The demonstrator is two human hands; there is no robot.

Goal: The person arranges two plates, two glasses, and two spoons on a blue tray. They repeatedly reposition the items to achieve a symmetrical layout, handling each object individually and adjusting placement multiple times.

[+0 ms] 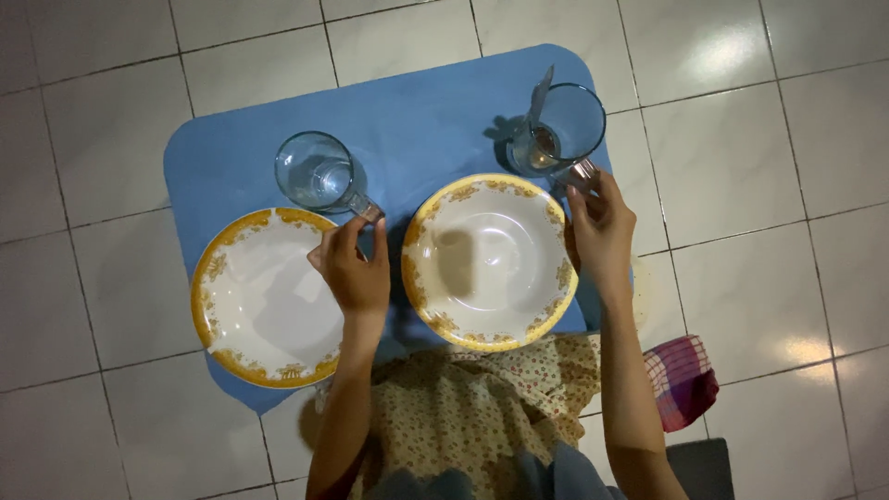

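On a small blue table [417,120] stand two clear glass mugs. My left hand [355,264] pinches the handle of the left mug [315,173], which looks empty. My right hand [600,231] grips the handle of the right mug [558,130], which has a spoon standing in it. Two white dishes with yellow patterned rims sit in front: a flat plate [264,296] at the left under my left wrist and a deep bowl [489,261] between my hands.
The table stands on a white tiled floor [759,167]. A red checked cloth [685,380] lies on the floor at my right elbow. My lap in a floral garment [463,407] meets the table's near edge.
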